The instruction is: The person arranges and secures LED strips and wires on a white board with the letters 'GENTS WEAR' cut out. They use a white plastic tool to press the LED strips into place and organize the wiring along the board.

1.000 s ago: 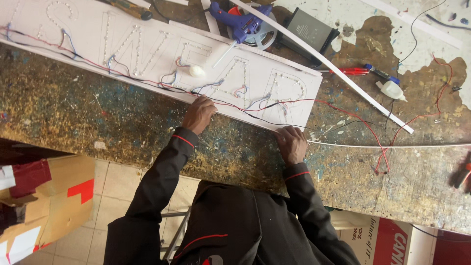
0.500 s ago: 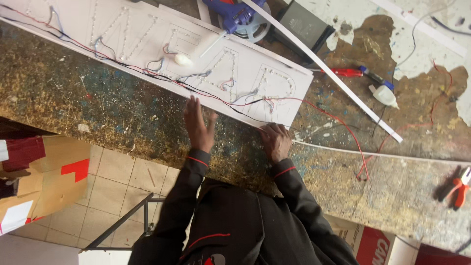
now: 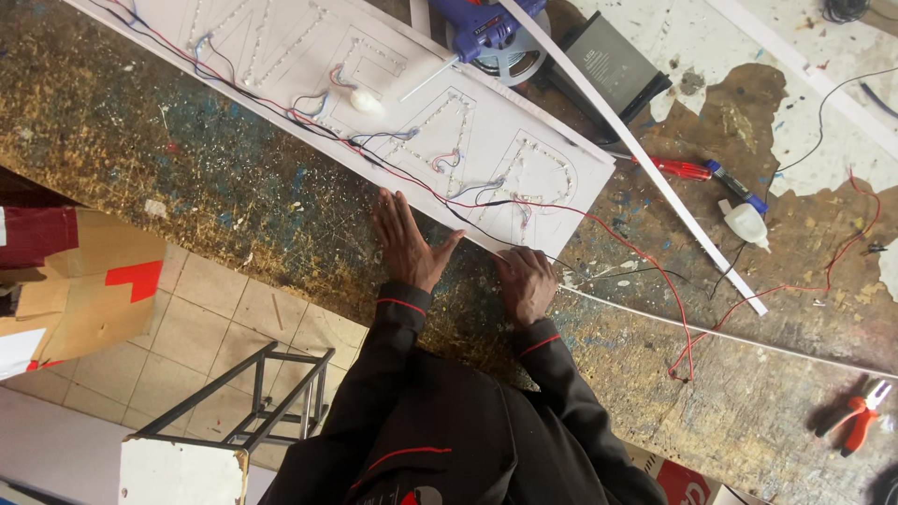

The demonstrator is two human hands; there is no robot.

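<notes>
A long white sign board with letter outlines of small lights lies across the stained workbench. Red and black wires run along its near edge. My left hand lies flat and open on the bench, its fingertips at the board's near edge. My right hand rests knuckles up at the board's near right corner, fingers curled against the edge; what it grips is hidden.
A purple glue gun and a dark box sit beyond the board. A long white strip, a red screwdriver, a small white bottle and orange pliers lie to the right. Cardboard boxes and a metal frame stand below.
The view has shifted, so the board sits higher and more to the right. My left hand has spread flat with fingers apart. My right hand stays at the board's corner.
</notes>
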